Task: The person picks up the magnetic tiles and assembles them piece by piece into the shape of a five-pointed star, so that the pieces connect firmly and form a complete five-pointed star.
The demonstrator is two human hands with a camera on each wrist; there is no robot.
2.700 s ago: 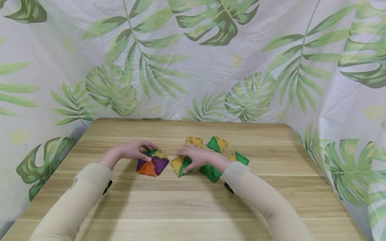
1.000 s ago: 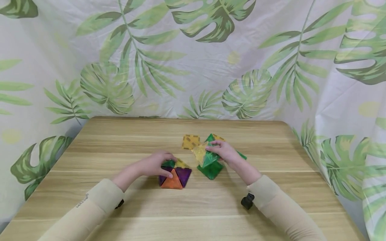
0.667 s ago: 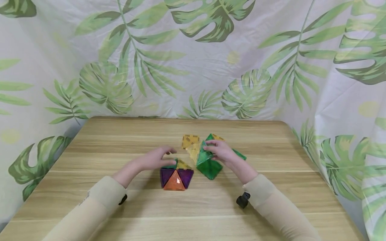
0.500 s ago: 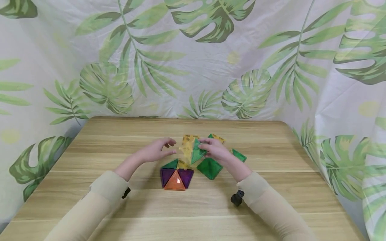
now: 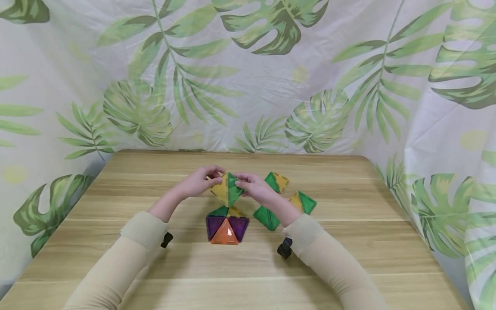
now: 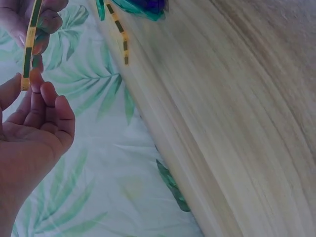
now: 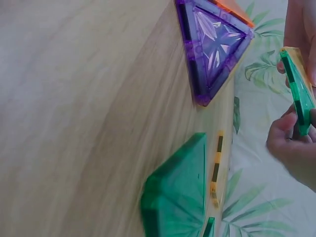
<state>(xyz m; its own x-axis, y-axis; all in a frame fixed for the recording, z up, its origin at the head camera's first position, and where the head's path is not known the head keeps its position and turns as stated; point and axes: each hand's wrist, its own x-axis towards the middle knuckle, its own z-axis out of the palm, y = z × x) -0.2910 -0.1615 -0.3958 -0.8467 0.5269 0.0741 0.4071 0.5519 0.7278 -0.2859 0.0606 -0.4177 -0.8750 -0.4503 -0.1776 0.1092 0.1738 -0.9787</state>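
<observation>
A joined pair of triangular magnetic tiles, one yellow and one green, is held up as a diamond over the table. My left hand pinches the yellow side between thumb and fingers. My right hand pinches the green side; its thumb and fingertips show on the green tile in the right wrist view. Just nearer than the held pair stands a low tile structure with an orange triangle in front, purple triangles beside it, and green and yellow tiles behind.
Right of the structure lies a green tile shape, partly behind my right forearm. Farther right are two green-and-yellow pairs, one toward the back and one nearer. A leaf-print cloth hangs behind the wooden table.
My right hand has carried the green-and-yellow pair left from above the green tiles. My left hand has left the structure, moved up and taken the pair's yellow side. Earlier, the structure shifted right.
</observation>
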